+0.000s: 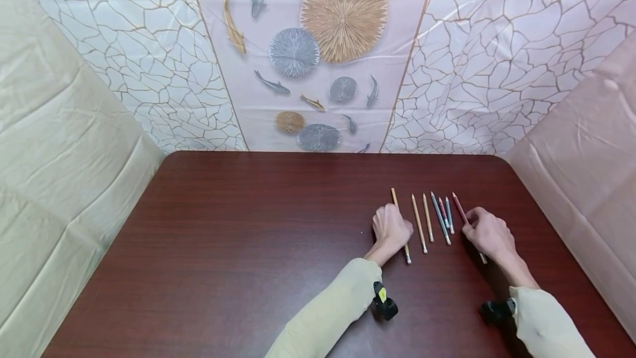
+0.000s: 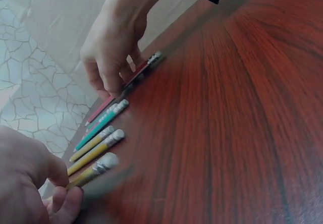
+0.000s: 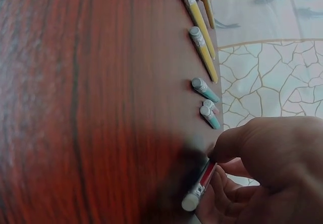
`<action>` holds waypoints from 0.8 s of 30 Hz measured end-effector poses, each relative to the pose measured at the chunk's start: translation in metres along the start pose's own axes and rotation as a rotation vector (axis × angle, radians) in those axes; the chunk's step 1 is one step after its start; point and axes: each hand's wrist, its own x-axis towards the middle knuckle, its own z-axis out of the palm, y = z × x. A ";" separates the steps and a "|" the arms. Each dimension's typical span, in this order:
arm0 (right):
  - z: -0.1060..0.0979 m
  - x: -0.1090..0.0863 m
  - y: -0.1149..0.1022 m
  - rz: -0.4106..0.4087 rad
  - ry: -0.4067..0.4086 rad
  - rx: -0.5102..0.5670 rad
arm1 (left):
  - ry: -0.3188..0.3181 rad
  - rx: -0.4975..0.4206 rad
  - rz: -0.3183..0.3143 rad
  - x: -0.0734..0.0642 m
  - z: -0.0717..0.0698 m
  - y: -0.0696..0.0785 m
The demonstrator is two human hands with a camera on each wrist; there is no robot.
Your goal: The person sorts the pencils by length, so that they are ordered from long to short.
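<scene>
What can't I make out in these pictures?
Head view: middle of the leftmost yellow pencil, covered by the left hand.
Head view: middle of the longer red pencil, covered by the right hand.
Right wrist view: most of the left hand, beyond the top edge.

The head view shows a cream left sleeve [image 1: 325, 314] at six o'clock, a matching right sleeve [image 1: 549, 322] at four. The left wrist camera [image 1: 386, 309], black with a yellow patch [image 1: 382, 294], sits at its sleeve end's five o'clock; the black right wrist camera [image 1: 497, 312], at eight.
</scene>
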 end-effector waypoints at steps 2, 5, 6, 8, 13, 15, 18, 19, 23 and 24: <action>0.000 -0.001 0.000 -0.003 0.002 0.005 | -0.008 -0.010 0.006 -0.001 -0.002 0.000; 0.001 -0.001 0.000 -0.010 0.010 0.017 | -0.024 -0.023 0.005 -0.001 -0.006 0.000; 0.001 -0.001 -0.001 -0.012 0.013 0.021 | -0.026 -0.021 0.001 -0.001 -0.008 0.000; 0.001 -0.002 -0.002 -0.016 0.014 0.029 | -0.031 -0.018 -0.014 0.000 -0.010 -0.001; 0.001 -0.003 -0.009 -0.036 0.037 0.046 | -0.032 -0.002 -0.046 0.002 -0.016 -0.007; 0.000 -0.004 -0.013 -0.057 0.063 0.053 | -0.030 -0.003 -0.049 0.003 -0.020 -0.010; -0.001 -0.004 -0.021 -0.092 0.097 0.069 | -0.036 -0.001 -0.047 0.004 -0.027 -0.014; -0.001 -0.005 -0.024 -0.105 0.105 0.077 | -0.038 0.002 -0.045 0.004 -0.030 -0.016; 0.001 -0.005 -0.034 -0.150 0.136 0.097 | -0.053 0.005 -0.035 0.004 -0.040 -0.025; 0.001 -0.005 -0.037 -0.160 0.141 0.102 | -0.054 0.003 -0.031 0.004 -0.042 -0.027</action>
